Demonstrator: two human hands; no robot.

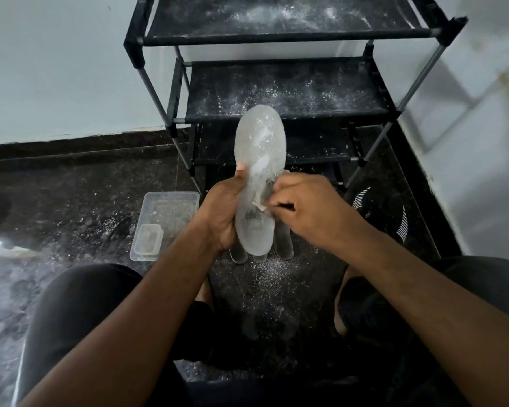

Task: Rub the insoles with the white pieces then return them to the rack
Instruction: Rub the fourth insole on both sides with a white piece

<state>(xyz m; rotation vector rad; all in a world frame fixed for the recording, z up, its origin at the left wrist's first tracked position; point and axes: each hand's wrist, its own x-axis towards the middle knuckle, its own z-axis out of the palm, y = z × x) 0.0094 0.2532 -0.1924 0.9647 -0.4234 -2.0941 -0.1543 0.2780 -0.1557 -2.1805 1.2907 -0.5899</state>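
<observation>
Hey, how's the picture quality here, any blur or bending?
Head view: wide-angle bending bows the rack posts and wall edges; the right hand is slightly motion-blurred over the insole; light is dim and flat, with a bright patch at the left edge.

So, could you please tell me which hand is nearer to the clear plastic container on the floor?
Left. The left hand, gripping the insole, is just right of the plastic container; the right hand, pinching a white piece, is beyond the insole.

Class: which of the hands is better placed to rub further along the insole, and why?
The right hand: it already pinches the white piece against the insole, while the left hand grips the insole.
</observation>
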